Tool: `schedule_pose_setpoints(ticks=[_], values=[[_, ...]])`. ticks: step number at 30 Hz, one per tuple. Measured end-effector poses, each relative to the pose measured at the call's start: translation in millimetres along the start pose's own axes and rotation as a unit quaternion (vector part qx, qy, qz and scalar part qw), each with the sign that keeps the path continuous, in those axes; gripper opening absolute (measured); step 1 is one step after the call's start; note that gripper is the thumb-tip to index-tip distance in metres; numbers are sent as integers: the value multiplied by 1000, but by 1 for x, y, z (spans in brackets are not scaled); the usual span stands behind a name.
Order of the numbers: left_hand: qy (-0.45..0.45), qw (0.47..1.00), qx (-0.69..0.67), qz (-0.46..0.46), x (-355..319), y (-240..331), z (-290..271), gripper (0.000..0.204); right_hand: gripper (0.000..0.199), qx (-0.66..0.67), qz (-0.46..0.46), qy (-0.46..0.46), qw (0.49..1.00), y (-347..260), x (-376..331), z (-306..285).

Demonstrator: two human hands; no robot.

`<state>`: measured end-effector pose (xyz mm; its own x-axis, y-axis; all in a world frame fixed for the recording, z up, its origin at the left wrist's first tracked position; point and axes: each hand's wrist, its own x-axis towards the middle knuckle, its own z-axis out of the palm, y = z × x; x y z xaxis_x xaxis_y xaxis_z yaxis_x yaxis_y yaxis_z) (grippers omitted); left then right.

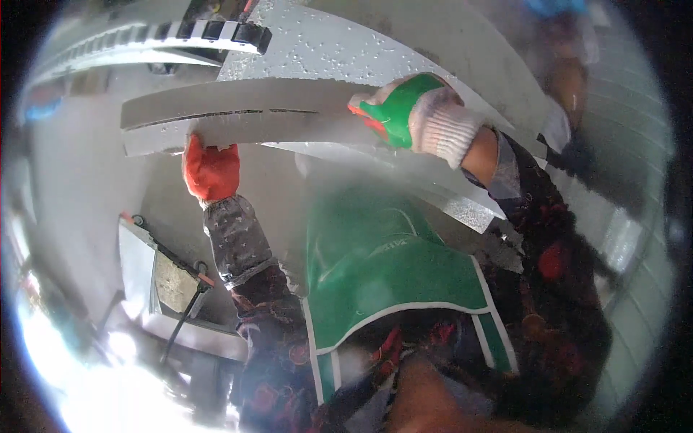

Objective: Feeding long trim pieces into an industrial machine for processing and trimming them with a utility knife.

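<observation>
A long flat grey strip [281, 128] with a thin dark slit along part of its length lies across in front of me. My left hand [211, 172], in an orange-red glove, grips its near edge toward the left end. My right hand [411, 112], in a white and green glove with orange fingers, holds it near the right; the glove hides that part. Beneath and behind the strip is a pale sheet-like surface [310, 47] dotted with water drops.
A white rail with black pads [238, 35] runs at the upper left. A dark-framed stand with a thin rod [184, 314] is at the lower left. My green apron [390, 267] hangs below. Another person's arm [567, 83], blurred, shows at the upper right.
</observation>
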<state>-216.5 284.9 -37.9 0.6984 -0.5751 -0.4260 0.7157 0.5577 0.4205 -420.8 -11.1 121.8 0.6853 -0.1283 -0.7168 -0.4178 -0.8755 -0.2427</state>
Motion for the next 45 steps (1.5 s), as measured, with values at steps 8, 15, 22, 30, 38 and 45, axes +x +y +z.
schedule_pose_setpoints(ticks=[8, 15, 22, 30, 38, 45], values=[[-41, 999, 30, 14, -7, 3, 2, 42, 35, 25, 99, -52, 993, -2, -12, -1], [33, 998, 38, 34, -6, -1, 11, 42, 27, -122, 102, -48, 986, -20, -14, -16], [-24, 1000, 4, 4, -3, 4, 1, 41, 27, -67, 43, -18, 997, -7, -20, -5], [-1, 998, 43, 40, -10, 0, 12, 43, 45, -85, -7, 51, 995, -3, -19, 6], [-2, 998, 57, 35, -1, 3, -2, 40, 60, 80, 146, -83, 982, -17, -21, -27], [-6, 999, 41, 31, -8, 5, 4, 38, 66, 122, 166, -75, 976, -13, -20, -23]])
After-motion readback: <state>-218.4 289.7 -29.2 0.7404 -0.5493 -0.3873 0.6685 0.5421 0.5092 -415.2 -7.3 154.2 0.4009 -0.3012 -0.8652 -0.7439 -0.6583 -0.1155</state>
